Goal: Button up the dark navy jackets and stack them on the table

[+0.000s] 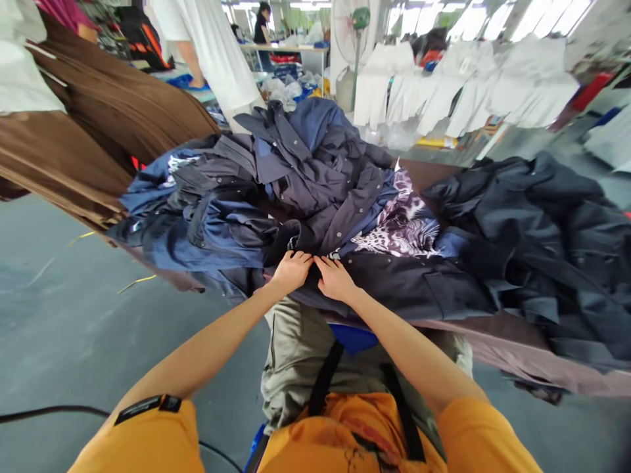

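At the near edge of the tabletop [522, 343], left hand [292, 271] and right hand [337, 279], fingers [300, 257] narrowed, pinch a dark snap-button jacket [419, 282]; tugging could drag the jacket pile [320, 157] along, since fabrics overlap.

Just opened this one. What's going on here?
A person's left hand and right hand are close together on a dark, snap-buttoned jacket with animal-print lining. Whether either grip is closed is unclear. The jacket lies on a cloth-covered table, with more dark garments heaped on both sides.
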`<state>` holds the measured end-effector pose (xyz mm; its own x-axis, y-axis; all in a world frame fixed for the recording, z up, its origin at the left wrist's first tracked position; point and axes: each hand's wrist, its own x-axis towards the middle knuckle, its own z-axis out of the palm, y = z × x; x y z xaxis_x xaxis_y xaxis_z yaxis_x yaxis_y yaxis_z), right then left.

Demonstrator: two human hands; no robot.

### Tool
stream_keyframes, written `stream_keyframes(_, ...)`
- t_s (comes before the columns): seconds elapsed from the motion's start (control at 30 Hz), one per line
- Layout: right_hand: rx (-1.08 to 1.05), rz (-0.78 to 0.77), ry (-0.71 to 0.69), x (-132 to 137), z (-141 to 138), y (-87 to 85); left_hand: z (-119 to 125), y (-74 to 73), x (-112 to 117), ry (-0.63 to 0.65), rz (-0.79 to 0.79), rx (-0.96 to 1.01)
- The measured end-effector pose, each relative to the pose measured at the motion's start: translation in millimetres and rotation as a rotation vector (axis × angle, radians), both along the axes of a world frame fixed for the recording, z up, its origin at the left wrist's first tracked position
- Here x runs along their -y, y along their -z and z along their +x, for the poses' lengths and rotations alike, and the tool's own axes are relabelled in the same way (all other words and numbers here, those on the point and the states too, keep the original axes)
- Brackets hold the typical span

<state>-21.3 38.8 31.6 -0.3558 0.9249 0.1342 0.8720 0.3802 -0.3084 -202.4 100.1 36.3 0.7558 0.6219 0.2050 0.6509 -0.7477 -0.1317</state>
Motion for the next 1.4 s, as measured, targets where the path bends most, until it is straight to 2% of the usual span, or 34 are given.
stream_keyframes(0.13,0.004,0.036,0.011,5.9,-5.7,3.9,2.2,4.6,21.2,-0.094,-0.023,-0.036)
stream_keyframes(0.27,-0.002,0.053,0.073,7.6,-12.9,10.5,7.6,8.4,30.4,-0.15,-0.029,-0.049)
stream_keyframes(0.5,0.038,0.112,0.102,11.7,-20.2,20.4,13.1,8.5,36.1,-0.16,-0.028,-0.079)
stream_keyframes(0.8,0.125,0.139,0.049,17.6,-20.7,21.0,12.3,8.2,37.1,-0.155,-0.03,-0.09)
stream_keyframes(1.03,0.165,0.138,0.0,17.6,-21.6,21.5,23.4,6.1,43.9,-0.176,-0.078,-0.059)
stream_keyframes(1.23,0.197,0.119,0.004,21.0,-22.4,23.2,21.1,0.8,44.5,-0.111,-0.064,-0.125)
stream_keyframes(1.4,0.159,0.112,-0.001,18.8,-22.8,21.6,26.5,-4.1,44.4,-0.147,-0.076,-0.122)
